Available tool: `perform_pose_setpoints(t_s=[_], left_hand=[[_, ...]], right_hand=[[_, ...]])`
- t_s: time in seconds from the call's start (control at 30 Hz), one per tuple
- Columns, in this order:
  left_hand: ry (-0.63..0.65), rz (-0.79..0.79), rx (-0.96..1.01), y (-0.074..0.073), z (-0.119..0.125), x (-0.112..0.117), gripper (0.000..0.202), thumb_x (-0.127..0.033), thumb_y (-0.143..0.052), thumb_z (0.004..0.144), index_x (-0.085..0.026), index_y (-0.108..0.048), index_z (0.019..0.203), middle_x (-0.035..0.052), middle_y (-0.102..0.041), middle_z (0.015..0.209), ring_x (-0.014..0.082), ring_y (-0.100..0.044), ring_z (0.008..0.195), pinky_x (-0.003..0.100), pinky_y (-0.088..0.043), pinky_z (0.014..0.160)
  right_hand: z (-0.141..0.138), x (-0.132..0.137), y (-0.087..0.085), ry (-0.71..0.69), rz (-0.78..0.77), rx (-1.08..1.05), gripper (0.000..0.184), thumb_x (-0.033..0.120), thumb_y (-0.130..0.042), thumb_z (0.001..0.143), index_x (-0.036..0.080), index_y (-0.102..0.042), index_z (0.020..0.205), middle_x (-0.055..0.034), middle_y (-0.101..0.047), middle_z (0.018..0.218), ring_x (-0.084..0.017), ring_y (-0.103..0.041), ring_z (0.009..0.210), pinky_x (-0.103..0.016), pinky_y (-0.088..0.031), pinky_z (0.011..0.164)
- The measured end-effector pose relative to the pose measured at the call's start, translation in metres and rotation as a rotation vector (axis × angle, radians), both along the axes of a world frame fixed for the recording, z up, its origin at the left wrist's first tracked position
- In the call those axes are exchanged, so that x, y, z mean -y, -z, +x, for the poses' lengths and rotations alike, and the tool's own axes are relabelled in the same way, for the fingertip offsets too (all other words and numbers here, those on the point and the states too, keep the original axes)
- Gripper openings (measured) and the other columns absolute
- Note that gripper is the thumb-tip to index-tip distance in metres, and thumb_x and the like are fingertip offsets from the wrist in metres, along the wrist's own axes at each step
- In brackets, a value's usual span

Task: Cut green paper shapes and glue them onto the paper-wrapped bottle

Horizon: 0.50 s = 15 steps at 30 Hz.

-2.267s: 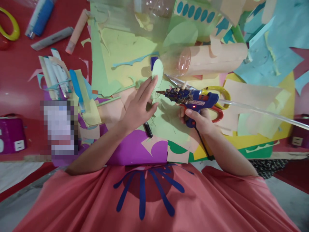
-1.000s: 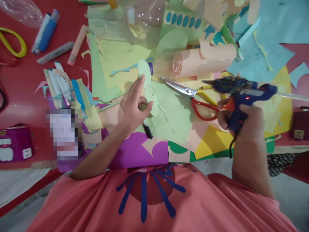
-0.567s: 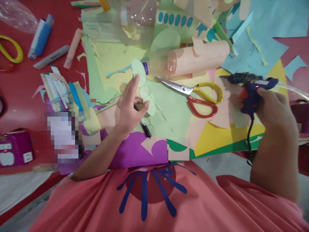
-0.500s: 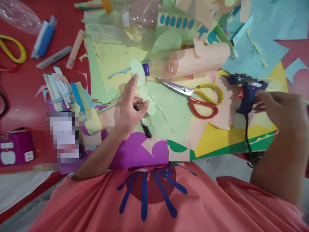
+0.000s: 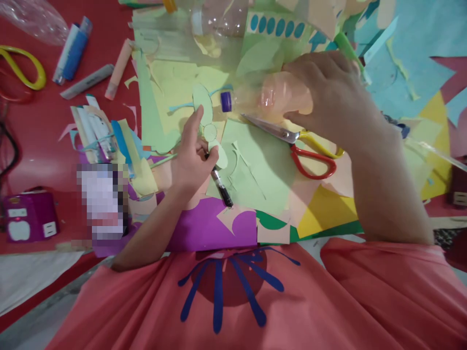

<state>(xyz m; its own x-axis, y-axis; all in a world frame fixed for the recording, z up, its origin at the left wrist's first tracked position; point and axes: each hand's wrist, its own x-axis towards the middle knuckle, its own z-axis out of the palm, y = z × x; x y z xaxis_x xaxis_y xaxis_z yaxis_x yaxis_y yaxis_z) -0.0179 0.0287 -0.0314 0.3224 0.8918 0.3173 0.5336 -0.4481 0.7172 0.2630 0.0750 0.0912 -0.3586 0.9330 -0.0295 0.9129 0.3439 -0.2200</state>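
My left hand (image 5: 191,158) pinches a pale green paper cutout (image 5: 210,132), made of a small circle between two oval lobes. Beneath that hand lies a black pen (image 5: 223,189), its upper end hidden. My right hand (image 5: 326,99) is closed over a clear plastic bottle (image 5: 251,97) with a purple cap, lying on its side; the hand covers most of the bottle's peach paper wrap. Scissors (image 5: 314,163) with yellow and red handles rest just below the bottle, partly under my right wrist. The dark blue glue gun (image 5: 403,129) is mostly hidden behind my right forearm.
Paper sheets and scraps, such as a purple sheet (image 5: 215,228), cover the table. At left are markers (image 5: 93,129), a pixelated phone-like object (image 5: 102,201), a purple box (image 5: 31,218) and more scissors (image 5: 40,73). Another clear bottle (image 5: 226,22) lies at the back.
My right hand has let go of the glue gun and moved left onto the bottle. My left hand still holds the paper cutout in nearly the same place. The view has shifted slightly.
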Motion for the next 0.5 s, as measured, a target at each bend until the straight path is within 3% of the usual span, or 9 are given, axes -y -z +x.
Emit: perform_pose_setpoints(t_s=[0.1, 0.17, 0.27, 0.37, 0.5], left_hand=[[-0.054, 0.027, 0.022, -0.002, 0.003, 0.002, 0.069, -0.045, -0.045, 0.100, -0.044, -0.007, 0.158, 0.0117, -0.036, 0.162, 0.0067, -0.059, 0.065, 0.023, -0.053, 0.056], [-0.056, 0.032, 0.011, -0.004, 0.004, 0.003, 0.069, -0.045, -0.045, 0.100, -0.044, -0.007, 0.158, 0.0117, -0.036, 0.161, 0.0067, -0.059, 0.066, 0.023, -0.053, 0.057], [-0.062, 0.034, 0.004, -0.006, 0.004, 0.004, 0.069, -0.044, -0.045, 0.101, -0.043, -0.007, 0.158, 0.0113, -0.038, 0.160, 0.0077, -0.061, 0.069, 0.023, -0.054, 0.058], [-0.064, 0.033, 0.005, -0.008, 0.004, 0.005, 0.068, -0.046, -0.044, 0.101, -0.043, -0.008, 0.158, 0.0109, -0.039, 0.159, 0.0094, -0.064, 0.074, 0.024, -0.056, 0.060], [-0.059, 0.031, 0.014, -0.011, 0.008, 0.009, 0.067, -0.051, -0.044, 0.100, -0.043, -0.011, 0.158, 0.0112, -0.039, 0.159, 0.0133, -0.068, 0.083, 0.027, -0.059, 0.066]], right_hand=[[-0.006, -0.013, 0.011, 0.016, -0.009, 0.062, 0.065, 0.019, -0.081, 0.077, 0.016, -0.053, 0.136, -0.0177, -0.060, 0.141, -0.038, -0.047, 0.135, -0.057, -0.038, 0.107], [-0.005, -0.015, 0.014, 0.006, 0.028, 0.079, 0.060, 0.023, -0.082, 0.077, 0.017, -0.056, 0.131, -0.0167, -0.063, 0.136, -0.038, -0.049, 0.133, -0.059, -0.039, 0.107], [-0.001, -0.003, 0.005, -0.026, 0.109, 0.094, 0.047, 0.029, -0.075, 0.083, 0.021, -0.058, 0.127, -0.0158, -0.064, 0.132, -0.036, -0.051, 0.132, -0.057, -0.037, 0.113], [0.005, 0.025, -0.008, -0.035, 0.204, 0.116, 0.045, 0.034, -0.069, 0.088, 0.020, -0.057, 0.129, -0.0182, -0.063, 0.129, -0.036, -0.056, 0.129, -0.055, -0.035, 0.118], [0.014, 0.067, -0.004, -0.047, 0.236, 0.110, 0.049, 0.036, -0.069, 0.085, 0.016, -0.059, 0.128, -0.0197, -0.068, 0.116, -0.036, -0.069, 0.103, -0.048, -0.057, 0.086]])
